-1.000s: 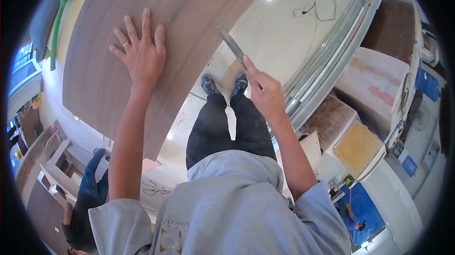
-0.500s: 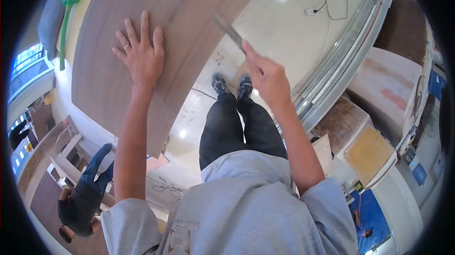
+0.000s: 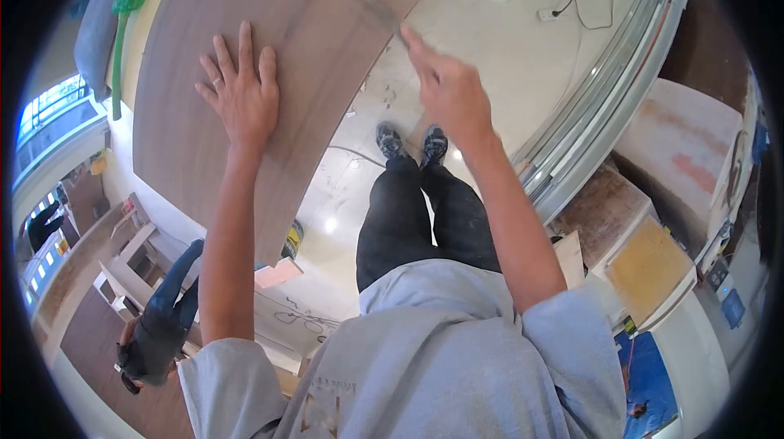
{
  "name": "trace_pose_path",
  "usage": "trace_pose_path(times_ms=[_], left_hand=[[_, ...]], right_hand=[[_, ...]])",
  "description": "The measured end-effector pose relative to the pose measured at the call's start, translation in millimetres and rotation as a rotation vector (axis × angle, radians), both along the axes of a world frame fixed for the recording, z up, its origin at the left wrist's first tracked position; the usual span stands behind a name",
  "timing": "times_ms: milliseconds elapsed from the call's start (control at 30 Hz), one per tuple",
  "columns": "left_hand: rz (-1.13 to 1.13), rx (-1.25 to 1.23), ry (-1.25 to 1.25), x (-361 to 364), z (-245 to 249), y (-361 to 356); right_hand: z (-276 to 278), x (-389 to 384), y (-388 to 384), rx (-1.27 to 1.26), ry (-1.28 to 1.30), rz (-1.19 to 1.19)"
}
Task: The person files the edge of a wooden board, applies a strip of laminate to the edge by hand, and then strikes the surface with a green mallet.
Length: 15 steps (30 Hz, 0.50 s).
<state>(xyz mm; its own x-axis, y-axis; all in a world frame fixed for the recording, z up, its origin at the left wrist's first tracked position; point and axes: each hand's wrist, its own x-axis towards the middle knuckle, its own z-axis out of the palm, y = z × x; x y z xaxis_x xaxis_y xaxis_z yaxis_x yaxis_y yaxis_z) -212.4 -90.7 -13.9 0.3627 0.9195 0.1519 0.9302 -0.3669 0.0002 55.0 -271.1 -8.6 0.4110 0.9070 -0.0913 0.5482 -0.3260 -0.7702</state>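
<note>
A large brown wood-grain board [image 3: 188,133] lies in front of me. My left hand [image 3: 242,104] rests flat on it, fingers spread, a ring on one finger. Just beyond the board's right edge, my right hand [image 3: 453,92] is closed around a flat metal file [image 3: 379,9]. The file is smeared by motion. Its far end overlaps the board near that edge, while its grip end is hidden in my fist.
A green mallet [image 3: 120,43] lies left of the board. On the right are long metal strips [image 3: 608,100] and wooden boxes [image 3: 682,153]. A power socket [image 3: 548,14] with a cord lies on the floor. Another person [image 3: 162,333] is at lower left.
My right hand and the file have moved up and slightly left along the board's edge. My left hand stays flat on the board. The view has shifted a little.
</note>
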Motion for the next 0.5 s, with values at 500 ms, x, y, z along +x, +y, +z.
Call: trace_pose_path(times_ms=[500], left_hand=[[0.004,-0.039,0.025,0.3,5.8,1.1]], right_hand=[[12.7,27.5,43.1,-0.031,0.085,-0.073]])
